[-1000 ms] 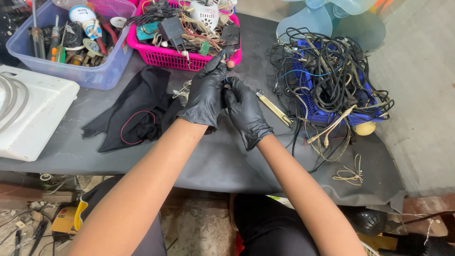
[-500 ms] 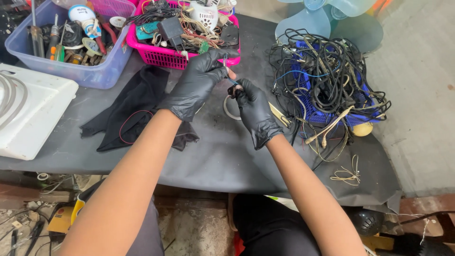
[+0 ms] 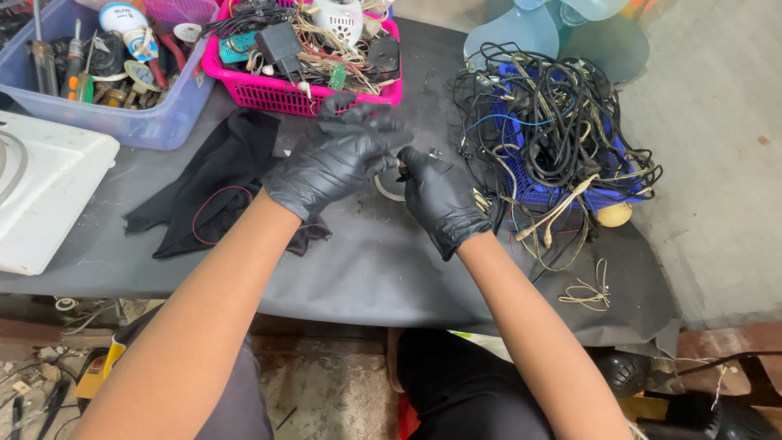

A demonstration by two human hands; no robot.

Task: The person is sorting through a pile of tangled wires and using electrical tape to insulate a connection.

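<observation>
A small pale ring (image 3: 389, 189), thin and round like a loop of tape or cord, sits just above the dark counter (image 3: 366, 269) between two hands in glossy black rubber gloves. The left hand (image 3: 338, 159) curls over it from above, fingers bent and bunched near the ring's top edge, though whether they pinch it is hidden. The right hand (image 3: 442, 195) is closed in a loose fist beside the ring, thumb and forefinger nipped on a tiny dark piece at its rim. The counter wears a smooth matte black sheet that sags over the front edge. To the left lies a crumpled black cloth (image 3: 216, 183) with a thin red wire looped on it. Behind the hands stands a pink lattice plastic basket (image 3: 269, 91) heaped with wires, a black adapter and circuit scraps. Farther left is a translucent blue tub (image 3: 155, 122) of screwdrivers and tools, and a white, flat-topped appliance (image 3: 41, 191). On the right, a blue basket (image 3: 538, 191) overflows with tangled black and cream cables.
</observation>
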